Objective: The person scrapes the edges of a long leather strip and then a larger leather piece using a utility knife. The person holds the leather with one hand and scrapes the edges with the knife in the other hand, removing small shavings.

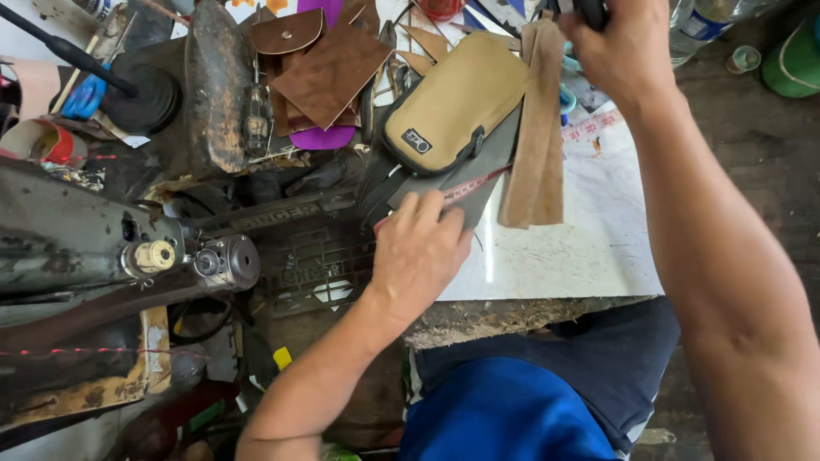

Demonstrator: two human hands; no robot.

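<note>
My left hand point(417, 253) presses down on the near end of a pink measuring tape point(475, 183) that lies across a dark grey sheet point(487, 166) at the edge of the white table point(581, 248). My right hand point(617, 47) is stretched to the far side and grips a dark object point(588, 8), largely cut off by the frame's top; the tape's far end point(592, 125) lies just below that wrist. A tan pouch point(454, 98) with a black strap rests on the grey sheet. Beside it hangs a long tan suede strip point(538, 128).
An old black sewing machine point(111, 256) fills the left side. Brown leather pieces point(329, 68), a purple piece point(323, 137), scissors and scraps crowd the back. A clear plastic bottle point(705, 21) and a green container point(794, 60) stand at the far right. The table's worn front edge point(478, 316) is near my lap.
</note>
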